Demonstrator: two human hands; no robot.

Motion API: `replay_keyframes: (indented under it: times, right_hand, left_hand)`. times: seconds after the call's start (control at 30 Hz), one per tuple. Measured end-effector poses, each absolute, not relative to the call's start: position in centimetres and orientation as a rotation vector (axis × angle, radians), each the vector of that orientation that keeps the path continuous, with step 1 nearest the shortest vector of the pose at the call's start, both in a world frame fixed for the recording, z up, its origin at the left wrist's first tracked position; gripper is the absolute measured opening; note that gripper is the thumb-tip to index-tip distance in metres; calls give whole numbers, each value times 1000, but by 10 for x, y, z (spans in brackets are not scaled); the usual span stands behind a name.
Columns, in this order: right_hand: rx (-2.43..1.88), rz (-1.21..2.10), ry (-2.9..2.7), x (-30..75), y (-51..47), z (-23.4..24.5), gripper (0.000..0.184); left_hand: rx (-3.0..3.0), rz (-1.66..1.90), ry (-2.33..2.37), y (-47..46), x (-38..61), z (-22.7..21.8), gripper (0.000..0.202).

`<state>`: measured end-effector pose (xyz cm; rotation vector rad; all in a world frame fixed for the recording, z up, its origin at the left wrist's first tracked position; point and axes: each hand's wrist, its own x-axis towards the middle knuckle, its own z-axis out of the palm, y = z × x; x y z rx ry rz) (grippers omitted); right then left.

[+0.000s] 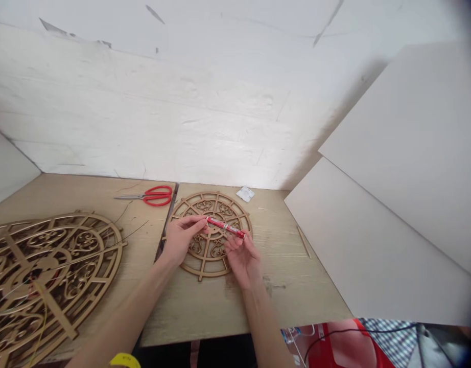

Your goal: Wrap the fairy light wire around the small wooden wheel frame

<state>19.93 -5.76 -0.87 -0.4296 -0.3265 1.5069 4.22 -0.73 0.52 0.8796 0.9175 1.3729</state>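
A slim red cylinder (225, 226) with pale bands at its middle and ends is held level between my two hands; its exact kind I cannot make out. My left hand (182, 239) pinches its left end between thumb and fingers. The right end rests in the closed fingers of my right hand (245, 259). Both hands are above a round openwork wooden frame (203, 266) with scroll patterns, which lies flat on the table and is partly hidden by them.
Larger stacked wooden frames (101, 278) with thin wires lie at the left. Red-handled scissors (157, 196) are near the wall. A small white packet (245, 193) lies behind the round frame. White panels (373, 225) stand on the right, with a thin stick (303, 242) beside them.
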Motion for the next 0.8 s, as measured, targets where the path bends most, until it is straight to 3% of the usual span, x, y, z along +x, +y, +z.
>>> replay_keyframes:
  times: [0.3, 0.8]
  right_hand:
    - [-442, 1537, -362, 198, -58, -7, 15]
    - [-450, 1539, -381, 200, -57, -10, 14]
  left_hand:
    - [687, 1356, 865, -7, 41, 13, 35]
    - [1021, 1372, 1028, -9, 39, 10, 35]
